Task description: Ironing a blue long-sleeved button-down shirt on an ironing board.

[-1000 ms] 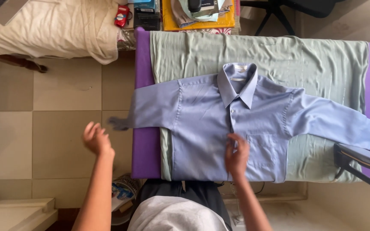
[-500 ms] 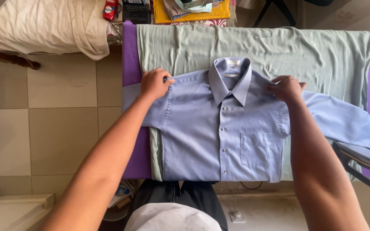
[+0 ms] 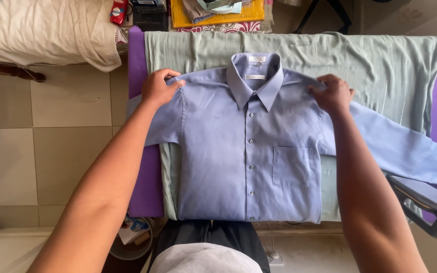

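A light-blue button-up dress shirt (image 3: 249, 151) lies face up, buttoned, on the purple-covered surface (image 3: 140, 177), on top of a pale green cloth (image 3: 370, 65) spread under it. The left hand (image 3: 159, 88) is closed on the shirt's shoulder seam to the left of the collar; the right hand (image 3: 332, 93) pinches the opposite shoulder, right of the collar. The two hands are well apart, one on each side of the collar. The shirt's long sleeve runs away from the right shoulder towards an iron (image 3: 423, 199) just below it. Beyond the collar, a yellow folder (image 3: 218, 17) holds folded clothes.
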